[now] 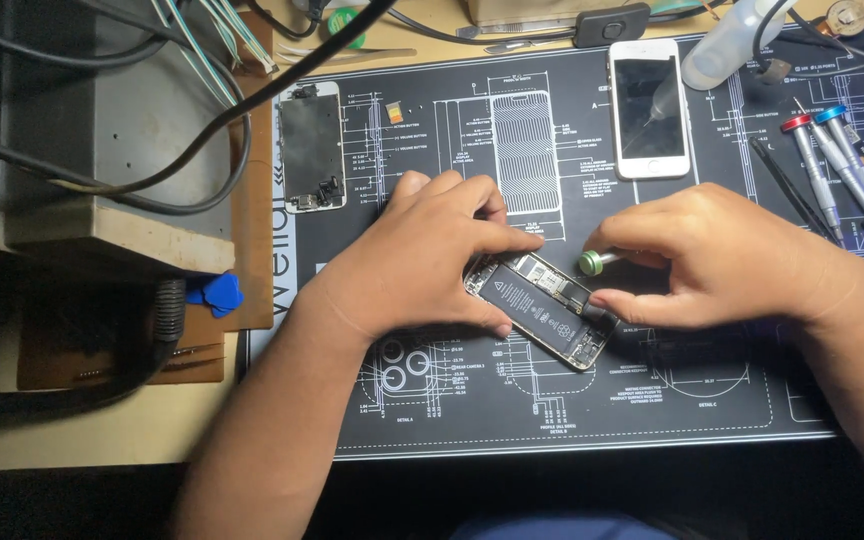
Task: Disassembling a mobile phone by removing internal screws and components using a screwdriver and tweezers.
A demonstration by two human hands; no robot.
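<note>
An opened phone body (pixel 542 310) with its black battery showing lies at an angle on the dark printed work mat (pixel 552 400). My left hand (pixel 422 255) grips its upper left end, thumb and fingers clamped on the edges. My right hand (pixel 712 255) holds a small screwdriver with a green cap (pixel 590 263), its dark tip end resting at the phone's right side. A detached screen panel (pixel 312 148) lies at the mat's upper left.
A white phone (pixel 649 108) lies face up at the top. Red- and blue-capped screwdrivers (pixel 832 165) and black tweezers (pixel 790 185) lie on the right. A clear plastic bottle (pixel 727 45) is near the top right. Cables and a grey box (pixel 112 130) crowd the left, with blue picks (pixel 215 293).
</note>
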